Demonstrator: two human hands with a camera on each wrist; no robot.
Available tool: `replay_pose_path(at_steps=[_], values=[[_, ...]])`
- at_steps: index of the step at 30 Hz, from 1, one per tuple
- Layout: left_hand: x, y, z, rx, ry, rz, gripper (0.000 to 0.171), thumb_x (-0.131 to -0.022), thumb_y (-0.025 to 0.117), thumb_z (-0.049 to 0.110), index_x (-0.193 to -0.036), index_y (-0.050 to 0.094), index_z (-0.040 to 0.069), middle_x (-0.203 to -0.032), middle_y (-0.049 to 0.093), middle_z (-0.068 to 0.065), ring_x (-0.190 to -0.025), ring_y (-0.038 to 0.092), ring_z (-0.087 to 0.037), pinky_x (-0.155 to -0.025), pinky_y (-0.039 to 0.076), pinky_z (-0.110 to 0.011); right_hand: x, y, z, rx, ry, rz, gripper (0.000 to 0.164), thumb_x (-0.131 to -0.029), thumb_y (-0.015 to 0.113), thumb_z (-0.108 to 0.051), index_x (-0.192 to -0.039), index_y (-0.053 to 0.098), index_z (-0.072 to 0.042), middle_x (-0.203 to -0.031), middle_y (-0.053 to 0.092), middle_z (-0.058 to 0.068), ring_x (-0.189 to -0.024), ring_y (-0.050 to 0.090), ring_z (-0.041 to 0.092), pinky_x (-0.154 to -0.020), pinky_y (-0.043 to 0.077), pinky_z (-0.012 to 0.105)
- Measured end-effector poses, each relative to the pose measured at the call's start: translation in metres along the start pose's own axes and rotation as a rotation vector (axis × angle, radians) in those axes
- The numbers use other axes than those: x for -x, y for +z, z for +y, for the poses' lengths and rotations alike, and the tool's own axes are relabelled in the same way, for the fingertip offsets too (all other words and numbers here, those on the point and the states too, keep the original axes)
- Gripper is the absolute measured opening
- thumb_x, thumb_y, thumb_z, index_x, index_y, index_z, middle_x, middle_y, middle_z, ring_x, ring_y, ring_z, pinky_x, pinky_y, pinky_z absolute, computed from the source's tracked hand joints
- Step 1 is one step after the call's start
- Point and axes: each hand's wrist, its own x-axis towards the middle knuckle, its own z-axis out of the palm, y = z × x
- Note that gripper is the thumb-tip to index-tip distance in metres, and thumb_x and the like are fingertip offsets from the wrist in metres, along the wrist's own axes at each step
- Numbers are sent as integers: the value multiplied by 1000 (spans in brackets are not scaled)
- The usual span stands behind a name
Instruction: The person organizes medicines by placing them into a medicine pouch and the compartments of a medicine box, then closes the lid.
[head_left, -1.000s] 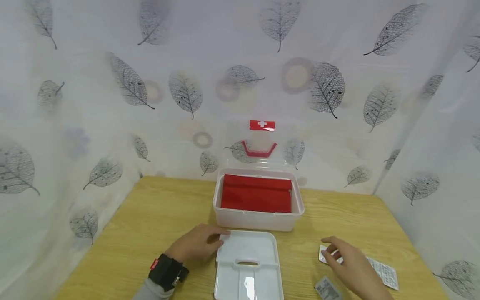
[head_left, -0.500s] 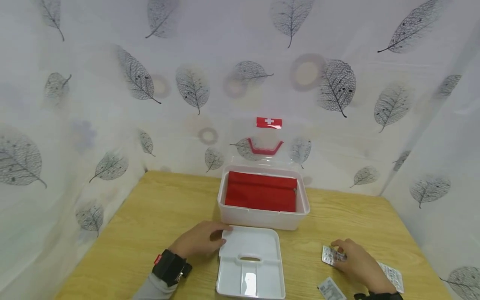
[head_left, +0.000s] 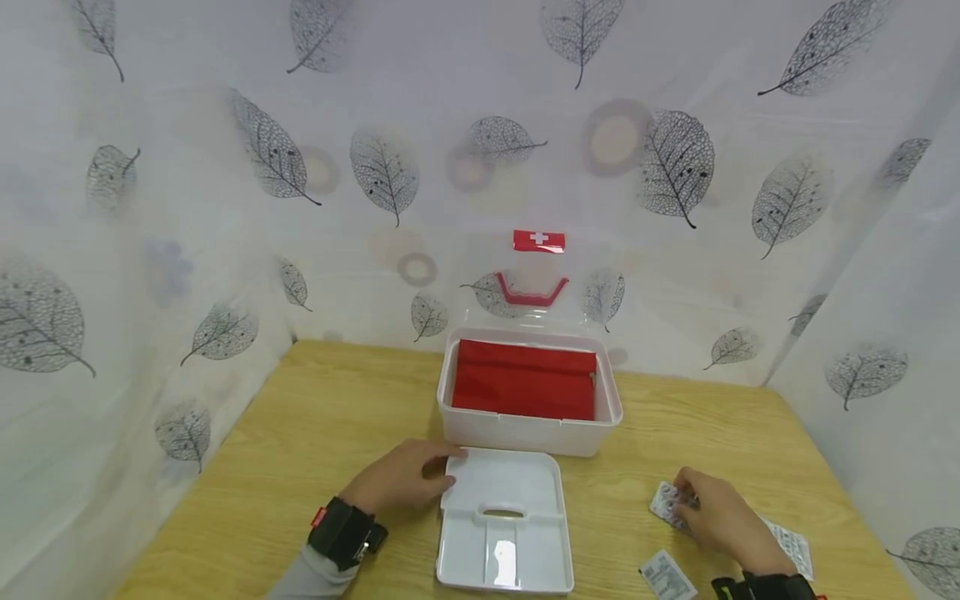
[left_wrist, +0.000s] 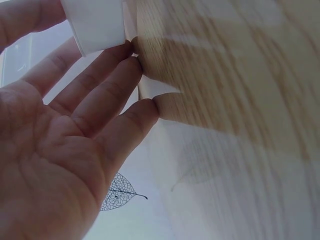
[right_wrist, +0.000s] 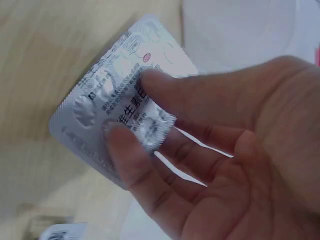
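Note:
In the head view my left hand [head_left: 402, 477] is at the far left corner of a white plastic tray [head_left: 504, 483], which has a slot in its middle. The left wrist view shows the tray's corner [left_wrist: 100, 25] between thumb and index finger, the other fingers reaching to the tabletop. My right hand [head_left: 723, 517] pinches a silver blister pack [head_left: 665, 502] at the right of the table. Thumb and index finger lie on its printed foil face in the right wrist view, where the pack [right_wrist: 107, 95] is tilted. A second blister pack [head_left: 791, 546] lies partly hidden behind this hand.
An open white first-aid box [head_left: 525, 433] with a clear lid and red handle [head_left: 532, 297] stands behind the tray, a red cloth item [head_left: 525, 379] inside. A small printed sachet [head_left: 667, 575] lies near the front. Leaf-patterned curtains enclose the wooden table [head_left: 337, 400].
My right hand has come down onto the blister pack, taken hold of it and shifted it slightly right. My left hand stays at the tray's corner. The head view has shifted a little.

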Motion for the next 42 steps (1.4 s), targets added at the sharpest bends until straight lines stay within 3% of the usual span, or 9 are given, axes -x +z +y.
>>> replay_pose_path(at_steps=[4, 8, 11, 14, 18, 22, 32, 38, 42], values=[[-1, 1, -2, -1, 7, -3, 41, -95, 69, 31, -135, 66, 27, -132, 65, 10, -123, 61, -14, -105, 51, -44, 6, -8, -9, -60, -67, 68, 17, -96, 67, -5, -109, 56, -4, -91, 63, 3, -79, 59, 15, -64, 49, 32], [-2, 2, -4, -4, 12, -5, 41, -95, 70, 31, -135, 66, 27, -131, 66, 11, -123, 61, -15, -104, 51, -44, 16, -13, -35, -77, -188, 177, 33, -95, 68, -6, -125, 54, -6, -95, 62, 2, -76, 60, 8, -60, 49, 26], [-2, 1, -3, -5, 18, -4, 41, -95, 69, 31, -135, 66, 27, -132, 65, 11, -125, 60, -15, -105, 51, -45, 26, -12, -58, -148, -270, 189, 42, -95, 68, -5, -134, 54, -14, -94, 58, 1, -70, 58, 3, -54, 48, 24], [-3, 0, -3, -8, 26, 1, 41, -95, 69, 32, -135, 65, 27, -132, 65, 11, -125, 60, -15, -105, 50, -45, 31, -4, -80, -278, -338, 101, 40, -97, 66, -5, -135, 56, -17, -95, 59, 4, -65, 58, 3, -50, 50, 25], [1, 0, -7, -2, 12, 4, 40, -95, 70, 32, -134, 66, 29, -130, 66, 13, -121, 61, -12, -104, 52, -44, 29, 18, -103, -423, -387, -103, 35, -100, 63, -10, -133, 56, -16, -105, 65, 9, -67, 63, 6, -53, 56, 28], [5, 3, -10, 10, 12, 1, 39, -94, 70, 33, -133, 67, 30, -127, 66, 15, -117, 62, -10, -101, 53, -44, 25, 40, -116, -487, -361, -261, 33, -98, 66, -12, -130, 55, -16, -107, 65, 6, -70, 64, 11, -59, 58, 28], [2, 4, -7, 20, 14, 1, 38, -95, 69, 36, -132, 66, 35, -128, 65, 17, -121, 60, -10, -103, 52, -46, 19, 57, -128, -334, -388, -211, 17, -94, 71, -13, -105, 61, -21, -85, 62, -12, -74, 56, 3, -65, 50, 23], [3, 3, -2, 27, -17, -8, 38, -95, 69, 37, -133, 65, 36, -130, 65, 17, -122, 60, -11, -104, 52, -46, 20, 62, -129, -267, -305, -200, 17, -92, 73, -15, -103, 64, -23, -93, 59, -12, -81, 56, 4, -69, 51, 24], [4, 1, 0, 22, -22, -4, 38, -96, 68, 36, -134, 65, 35, -130, 65, 15, -123, 60, -13, -104, 51, -46, 24, 60, -130, -189, -302, -144, 17, -92, 74, -21, -109, 69, -22, -102, 55, -11, -83, 53, 4, -71, 52, 24]])
